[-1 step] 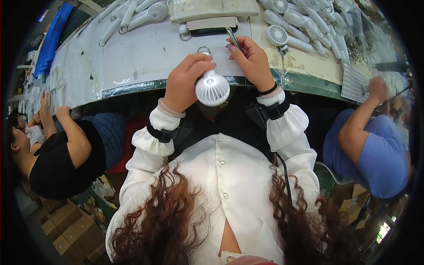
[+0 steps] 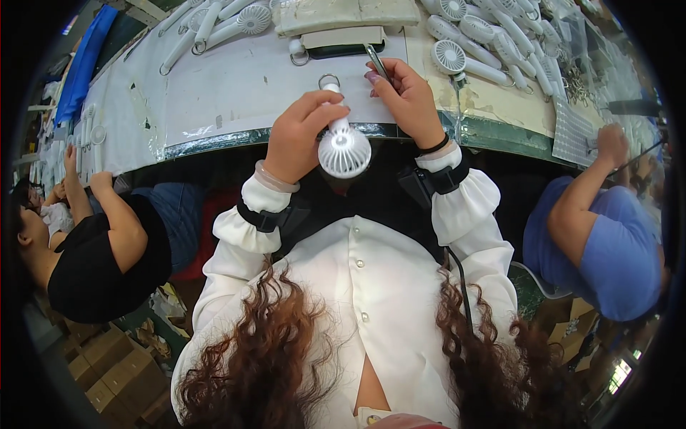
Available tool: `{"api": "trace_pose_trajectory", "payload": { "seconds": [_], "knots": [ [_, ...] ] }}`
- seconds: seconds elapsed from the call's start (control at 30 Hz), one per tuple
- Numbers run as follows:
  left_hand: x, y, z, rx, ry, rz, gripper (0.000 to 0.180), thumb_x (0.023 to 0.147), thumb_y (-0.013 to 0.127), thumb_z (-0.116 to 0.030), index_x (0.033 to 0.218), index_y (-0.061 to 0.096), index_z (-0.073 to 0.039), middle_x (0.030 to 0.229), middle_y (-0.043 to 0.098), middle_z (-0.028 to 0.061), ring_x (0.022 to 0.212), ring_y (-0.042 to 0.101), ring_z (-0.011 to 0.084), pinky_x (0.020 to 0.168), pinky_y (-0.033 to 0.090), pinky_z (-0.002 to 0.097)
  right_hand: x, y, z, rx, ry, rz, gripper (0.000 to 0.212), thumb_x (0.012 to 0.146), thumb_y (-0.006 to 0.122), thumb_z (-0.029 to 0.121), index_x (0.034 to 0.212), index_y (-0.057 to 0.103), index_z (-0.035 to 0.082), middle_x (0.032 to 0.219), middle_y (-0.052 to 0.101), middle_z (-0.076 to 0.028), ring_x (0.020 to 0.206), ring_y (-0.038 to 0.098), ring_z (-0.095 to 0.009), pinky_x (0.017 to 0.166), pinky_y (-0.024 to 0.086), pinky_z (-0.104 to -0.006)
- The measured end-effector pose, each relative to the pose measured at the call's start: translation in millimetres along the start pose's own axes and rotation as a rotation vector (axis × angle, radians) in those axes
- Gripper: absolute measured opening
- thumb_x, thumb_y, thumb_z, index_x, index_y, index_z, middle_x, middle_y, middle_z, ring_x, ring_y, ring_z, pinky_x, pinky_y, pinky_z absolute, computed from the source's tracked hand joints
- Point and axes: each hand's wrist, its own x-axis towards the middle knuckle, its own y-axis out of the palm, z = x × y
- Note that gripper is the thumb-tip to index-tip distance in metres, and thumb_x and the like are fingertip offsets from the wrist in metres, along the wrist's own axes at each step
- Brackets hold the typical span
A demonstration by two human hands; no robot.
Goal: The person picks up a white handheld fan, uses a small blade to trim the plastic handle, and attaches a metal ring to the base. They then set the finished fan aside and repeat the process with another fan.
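A white handheld fan (image 2: 343, 146) is held over the near table edge, head toward the body, its handle clasped by the left hand (image 2: 300, 139) with fingers curled round it. A thin metal tool, probably tweezers (image 2: 376, 63), is pinched in the right hand (image 2: 407, 100) just beside the handle's far end, where a metal ring (image 2: 329, 80) sits. For the step in hand, the handle is best kept steady and the tool tip brought in close at the ring end, judging by the pose. No clear container is seen; finished fans (image 2: 457, 53) lie loose in a pile on the white table (image 2: 214, 93) far right, more far left. A grey flat pad (image 2: 343, 14) lies far centre.
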Motion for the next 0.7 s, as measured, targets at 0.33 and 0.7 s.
{"api": "trace_pose_trajectory", "payload": {
  "seconds": [0.33, 0.7],
  "knots": [
    [-31, -5, 2, 0.093, 0.148, 0.096, 0.038, 0.069, 0.077, -0.008, 0.106, 0.069, -0.011, 0.116, 0.067, 0.0068, 0.093, 0.066, 0.0253, 0.079, 0.055, 0.0349, 5, 16, 15, -0.32, -0.099, 0.149, 0.024, 0.095, 0.066, 0.014, 0.115, 0.061, 0.002, 0.1, 0.071, -0.005, 0.087, 0.065, -0.01, 0.077, 0.051, -0.0254],
    [-34, -17, 10, 0.139, 0.266, 0.177, 0.037, 0.071, 0.075, -0.008, 0.107, 0.07, -0.009, 0.121, 0.067, 0.0096, 0.099, 0.065, 0.0285, 0.086, 0.054, 0.0357, 8, 21, 10, -0.39, -0.27, 0.148, 0.024, 0.093, 0.064, 0.01, 0.115, 0.061, 0.003, 0.096, 0.071, -0.012, 0.081, 0.068, -0.022, 0.074, 0.052, -0.0303]
  ]
}}
